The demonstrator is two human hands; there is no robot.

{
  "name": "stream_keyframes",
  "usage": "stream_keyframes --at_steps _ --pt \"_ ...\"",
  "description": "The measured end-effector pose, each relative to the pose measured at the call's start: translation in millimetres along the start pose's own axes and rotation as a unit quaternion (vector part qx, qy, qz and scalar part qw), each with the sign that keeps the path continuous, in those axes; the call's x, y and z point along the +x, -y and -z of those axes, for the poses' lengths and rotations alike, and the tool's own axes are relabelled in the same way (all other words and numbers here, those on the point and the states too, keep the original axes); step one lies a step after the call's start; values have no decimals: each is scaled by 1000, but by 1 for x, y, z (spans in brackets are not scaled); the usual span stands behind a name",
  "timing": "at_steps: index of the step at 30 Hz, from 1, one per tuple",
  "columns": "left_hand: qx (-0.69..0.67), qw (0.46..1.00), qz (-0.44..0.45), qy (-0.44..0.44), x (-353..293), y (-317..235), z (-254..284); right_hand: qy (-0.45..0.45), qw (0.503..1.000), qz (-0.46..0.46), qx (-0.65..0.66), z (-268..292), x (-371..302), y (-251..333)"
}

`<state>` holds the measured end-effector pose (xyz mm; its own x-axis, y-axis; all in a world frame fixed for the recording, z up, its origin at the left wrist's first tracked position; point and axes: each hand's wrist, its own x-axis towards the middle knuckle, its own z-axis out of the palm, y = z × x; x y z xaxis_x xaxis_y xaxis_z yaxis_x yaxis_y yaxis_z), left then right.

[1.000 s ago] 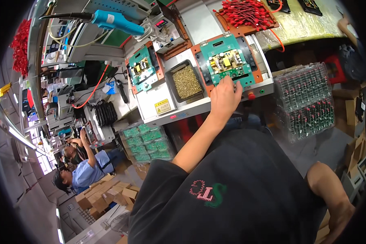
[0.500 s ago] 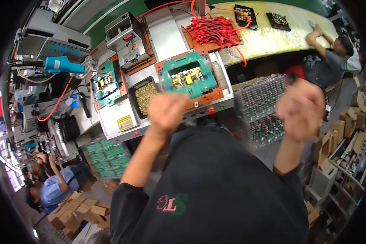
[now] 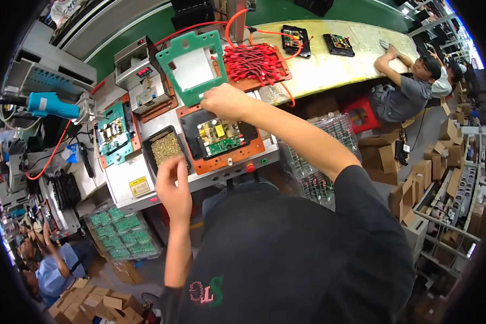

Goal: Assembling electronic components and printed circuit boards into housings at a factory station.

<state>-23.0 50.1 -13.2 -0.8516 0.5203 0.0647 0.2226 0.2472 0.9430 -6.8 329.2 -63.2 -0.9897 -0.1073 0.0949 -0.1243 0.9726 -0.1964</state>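
Right hand (image 3: 225,101) curls at the green frame (image 3: 192,96), grip unclear; left hand (image 3: 174,188) hangs parted by the bench edge (image 3: 134,201)

Green frame (image 3: 195,97) tilted upward, circuit board (image 3: 220,138) lying in orange-brown fixture (image 3: 206,164)

From where I stand, the shirt (image 3: 302,254) is black, soft and roomy, its right sleeve (image 3: 364,197) short and wide above a bare forearm (image 3: 302,137). On the left chest sits a small motif (image 3: 206,292): a jagged pinkish outline, a pale letter edged in pink, a curvy green letter. The left hand (image 3: 175,189) and right hand (image 3: 227,101) are bare. Blue-grey cloth (image 3: 214,201) shows past the shirt's edge
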Motion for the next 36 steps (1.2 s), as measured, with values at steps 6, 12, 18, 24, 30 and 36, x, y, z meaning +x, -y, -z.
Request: stream_keyframes --at_steps 6,12,18,24,30,36 --pt "-450 877 128 106 -56 11 -7 -232 971 -15 46 75 -25 67" --pt "-450 885 120 1 -63 11 -2 -296 921 -70 244 60 -38 3" --pt "-421 898 130 -3 -64 9 -6 -151 985 -80 27 -14 -25 -135" --pt "-417 897 145 -24 -59 0 -11 -90 989 -98 60 -7 -19 -151" --pt "-413 899 142 -17 -57 -2 -14 -22 994 -104 21 1 -22 -156" --pt "-447 883 144 -20 -51 -6 -16 -207 968 -93 109 27 -20 -160"
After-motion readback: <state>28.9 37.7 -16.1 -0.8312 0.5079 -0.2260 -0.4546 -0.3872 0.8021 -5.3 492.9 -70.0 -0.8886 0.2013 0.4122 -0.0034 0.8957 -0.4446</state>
